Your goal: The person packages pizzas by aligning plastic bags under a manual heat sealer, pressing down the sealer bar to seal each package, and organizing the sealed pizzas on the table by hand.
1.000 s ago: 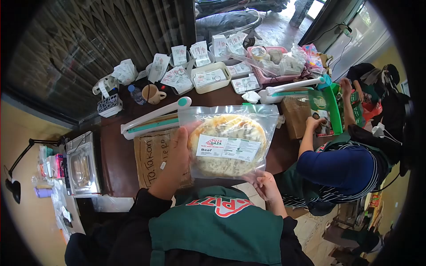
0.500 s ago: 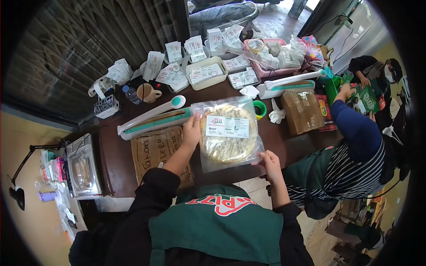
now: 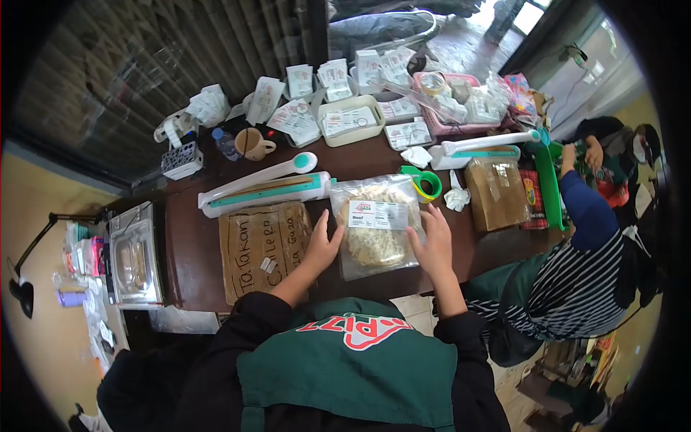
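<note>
A packaged pizza [image 3: 378, 248] in a clear plastic bag, with a white label reading "Beef", lies on the dark brown table in front of me. At the bag's left edge is my left hand [image 3: 323, 243], open, its fingers apart from the thumb. My right hand [image 3: 434, 245] is also open, with its thumb over the bag's right edge and its fingers stretched out beside it. Neither hand grips the bag. Just behind the pack's upper right corner sits a green and yellow tape ring [image 3: 430, 187].
Left of the pack lie an impulse sealer [image 3: 266, 194] and a flattened, handwritten cardboard box [image 3: 263, 248]. A second sealer [image 3: 482, 153] and a taped carton [image 3: 497, 194] stand right. Label stacks, a cream tray [image 3: 350, 137] and a mug [image 3: 253, 146] line the back. A co-worker [image 3: 576, 266] stands right.
The pizza pack has gone from being held up, tilted, in both hands to lying flat on the table. Both hands have let go. The co-worker's green box has shifted.
</note>
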`<state>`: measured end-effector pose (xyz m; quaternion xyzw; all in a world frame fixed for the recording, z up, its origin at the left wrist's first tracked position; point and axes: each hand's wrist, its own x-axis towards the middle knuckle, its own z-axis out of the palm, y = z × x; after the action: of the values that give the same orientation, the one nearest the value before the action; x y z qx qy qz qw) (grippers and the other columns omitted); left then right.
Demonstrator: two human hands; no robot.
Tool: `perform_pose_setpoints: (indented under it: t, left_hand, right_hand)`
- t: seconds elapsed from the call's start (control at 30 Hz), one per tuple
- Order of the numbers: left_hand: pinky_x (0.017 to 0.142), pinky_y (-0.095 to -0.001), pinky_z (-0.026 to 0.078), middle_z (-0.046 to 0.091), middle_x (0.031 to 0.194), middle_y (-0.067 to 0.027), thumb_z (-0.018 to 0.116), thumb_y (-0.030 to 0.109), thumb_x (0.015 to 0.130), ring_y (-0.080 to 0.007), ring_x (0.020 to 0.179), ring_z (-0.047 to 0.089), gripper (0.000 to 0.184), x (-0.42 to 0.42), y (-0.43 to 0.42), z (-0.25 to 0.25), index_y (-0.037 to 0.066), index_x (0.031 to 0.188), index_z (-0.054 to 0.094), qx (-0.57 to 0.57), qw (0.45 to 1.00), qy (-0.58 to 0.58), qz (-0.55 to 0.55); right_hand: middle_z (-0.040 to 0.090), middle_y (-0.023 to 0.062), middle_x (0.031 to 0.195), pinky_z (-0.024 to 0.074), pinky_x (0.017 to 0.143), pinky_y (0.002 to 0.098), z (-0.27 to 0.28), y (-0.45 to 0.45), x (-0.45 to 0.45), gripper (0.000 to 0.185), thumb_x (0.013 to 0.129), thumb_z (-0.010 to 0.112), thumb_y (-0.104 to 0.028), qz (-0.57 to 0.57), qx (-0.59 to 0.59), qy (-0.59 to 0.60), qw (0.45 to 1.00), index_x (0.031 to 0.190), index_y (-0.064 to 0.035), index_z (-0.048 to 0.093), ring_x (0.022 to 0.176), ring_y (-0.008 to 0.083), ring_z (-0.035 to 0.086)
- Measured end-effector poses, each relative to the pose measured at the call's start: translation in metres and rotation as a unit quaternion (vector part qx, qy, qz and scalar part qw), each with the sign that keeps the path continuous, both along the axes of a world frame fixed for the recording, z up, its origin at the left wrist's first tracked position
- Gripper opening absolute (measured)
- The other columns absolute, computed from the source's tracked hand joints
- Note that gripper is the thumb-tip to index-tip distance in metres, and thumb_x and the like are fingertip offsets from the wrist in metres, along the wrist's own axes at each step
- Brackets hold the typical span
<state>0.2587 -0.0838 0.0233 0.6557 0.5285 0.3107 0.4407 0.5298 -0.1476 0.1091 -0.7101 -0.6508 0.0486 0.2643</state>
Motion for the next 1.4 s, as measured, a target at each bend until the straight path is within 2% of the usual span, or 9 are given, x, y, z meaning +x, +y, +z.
perform_pose_setpoints:
  t: [0.2, 0.3, 0.37, 0.57, 0.6, 0.73, 0.83, 1.03, 1.4]
  left_hand:
    - [0.112, -0.0416, 0.029, 0.038, 0.145, -0.0256, 0.054, 0.033, 0.097, -0.0352, 0.136, 0.037, 0.064, -0.058, -0.031, 0.034, -0.003, 0.145, 0.030, 0.032, 0.996, -0.053, 0.060]
    - [0.110, -0.0430, 0.033, 0.039, 0.144, -0.0244, 0.055, 0.032, 0.097, -0.0356, 0.133, 0.041, 0.063, -0.113, -0.048, 0.048, -0.001, 0.145, 0.031, -0.044, 0.983, -0.093, 0.150]
    - [0.105, -0.0425, 0.039, 0.039, 0.144, -0.0229, 0.055, 0.031, 0.097, -0.0352, 0.131, 0.044, 0.061, -0.157, -0.063, 0.038, 0.000, 0.145, 0.031, 0.006, 0.974, -0.078, 0.214]
    - [0.095, -0.0345, 0.047, 0.042, 0.143, -0.0199, 0.054, 0.028, 0.098, -0.0297, 0.126, 0.050, 0.056, -0.267, -0.121, 0.038, 0.001, 0.143, 0.035, -0.024, 0.914, -0.090, 0.394]
    - [0.090, -0.0327, 0.049, 0.048, 0.139, -0.0179, 0.055, 0.027, 0.098, -0.0264, 0.116, 0.057, 0.054, -0.283, -0.129, 0.033, 0.002, 0.143, 0.036, -0.005, 0.906, -0.078, 0.415]
    - [0.086, -0.0324, 0.050, 0.057, 0.129, -0.0158, 0.054, 0.025, 0.099, -0.0211, 0.098, 0.063, 0.049, -0.337, -0.156, 0.045, 0.003, 0.140, 0.039, -0.020, 0.887, -0.098, 0.451]
    - [0.082, -0.0246, 0.047, 0.058, 0.127, -0.0108, 0.053, 0.021, 0.100, -0.0104, 0.091, 0.055, 0.046, -0.378, -0.172, 0.037, 0.004, 0.140, 0.039, -0.026, 0.886, -0.099, 0.452]
    - [0.086, -0.0300, 0.049, 0.065, 0.115, -0.0112, 0.052, 0.020, 0.100, -0.0157, 0.095, 0.062, 0.037, -0.450, -0.188, 0.031, 0.004, 0.133, 0.048, -0.050, 0.882, -0.086, 0.461]
    - [0.083, -0.0329, 0.051, 0.068, 0.108, -0.0103, 0.054, 0.027, 0.099, -0.0179, 0.091, 0.064, 0.034, -0.554, -0.215, 0.008, 0.007, 0.126, 0.058, -0.048, 0.869, -0.072, 0.487]
  right_hand:
    - [0.025, 0.0230, 0.154, 0.0085, 0.115, 0.0582, -0.023, 0.057, -0.074, 0.079, 0.086, 0.054, -0.058, 0.090, -0.067, -0.092, 0.990, 0.147, -0.0099, 0.036, 0.144, 0.0406, 0.017]
    - [0.023, 0.0220, 0.155, 0.0031, 0.116, 0.0566, -0.056, 0.049, -0.085, 0.079, 0.087, 0.053, -0.057, 0.096, -0.109, -0.139, 0.980, 0.148, -0.0107, 0.035, 0.146, 0.0394, 0.013]
    - [0.020, 0.0213, 0.156, -0.0005, 0.116, 0.0550, -0.055, 0.047, -0.085, 0.081, 0.087, 0.053, -0.057, 0.089, -0.139, -0.126, 0.978, 0.150, -0.0106, 0.032, 0.146, 0.0386, 0.011]
    - [0.019, 0.0188, 0.158, 0.0009, 0.117, 0.0512, -0.049, 0.047, -0.088, 0.079, 0.088, 0.055, -0.050, 0.085, -0.156, -0.156, 0.972, 0.152, -0.0117, 0.026, 0.147, 0.0347, 0.012]
    - [0.019, 0.0181, 0.158, 0.0018, 0.117, 0.0515, -0.050, 0.047, -0.090, 0.077, 0.090, 0.053, -0.049, 0.081, -0.162, -0.163, 0.970, 0.152, -0.0124, 0.026, 0.147, 0.0347, 0.013]
    - [0.020, 0.0159, 0.158, 0.0078, 0.117, 0.0525, -0.060, 0.050, -0.093, 0.069, 0.095, 0.047, -0.047, 0.019, -0.187, -0.193, 0.963, 0.153, -0.0158, 0.025, 0.147, 0.0340, 0.015]
    - [0.020, 0.0147, 0.158, 0.0144, 0.114, 0.0565, -0.065, 0.055, -0.114, 0.070, 0.097, 0.038, -0.055, -0.070, -0.233, -0.227, 0.943, 0.153, -0.0164, 0.024, 0.146, 0.0344, 0.016]
    - [0.020, 0.0149, 0.158, 0.0153, 0.113, 0.0595, -0.069, 0.059, -0.213, 0.070, 0.096, 0.036, -0.059, -0.134, -0.255, -0.255, 0.923, 0.152, -0.0180, 0.027, 0.145, 0.0353, 0.019]
    - [0.023, 0.0247, 0.154, 0.0068, 0.115, 0.0559, -0.060, 0.045, -0.448, 0.058, 0.096, 0.049, -0.043, 0.183, -0.168, -0.114, 0.962, 0.142, -0.0092, 0.043, 0.145, 0.0401, 0.015]
